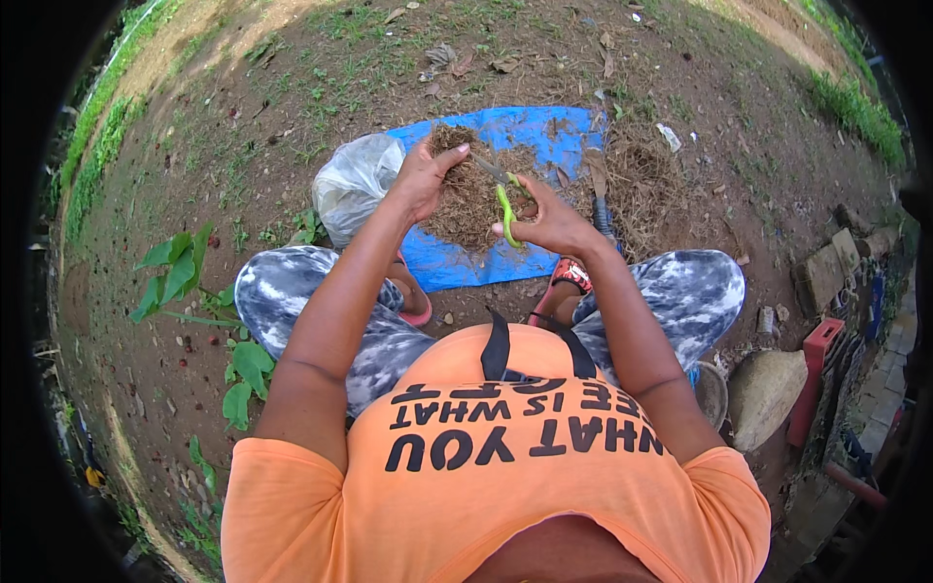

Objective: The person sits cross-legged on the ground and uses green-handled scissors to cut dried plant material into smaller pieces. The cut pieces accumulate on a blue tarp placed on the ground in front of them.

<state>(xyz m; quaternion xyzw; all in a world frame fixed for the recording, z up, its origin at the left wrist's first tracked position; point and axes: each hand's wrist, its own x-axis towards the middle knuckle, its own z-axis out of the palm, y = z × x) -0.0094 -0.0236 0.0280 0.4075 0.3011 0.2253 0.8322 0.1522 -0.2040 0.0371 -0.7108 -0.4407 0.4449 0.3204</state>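
Scissors with lime-green handles [508,213] are in my right hand [557,218], their blades parted and angled up to the left. My left hand [428,177] grips a clump of dry brown plant fibre [452,137], and the blade tips are close to it. Whether the blades touch the clump, I cannot tell. Beneath both hands, a heap of chopped dry fibre [466,211] covers the middle of a blue plastic sheet [466,273]. A translucent plastic bag [357,182], bulging, stands against the sheet's left edge.
A trowel-like tool with a dark ribbed handle [602,216] lies at the sheet's right edge, beside loose dry grass [645,186]. Leafy green plants [175,270] grow at left. A large stone [767,397] and a red box-like object [816,379] stand at right.
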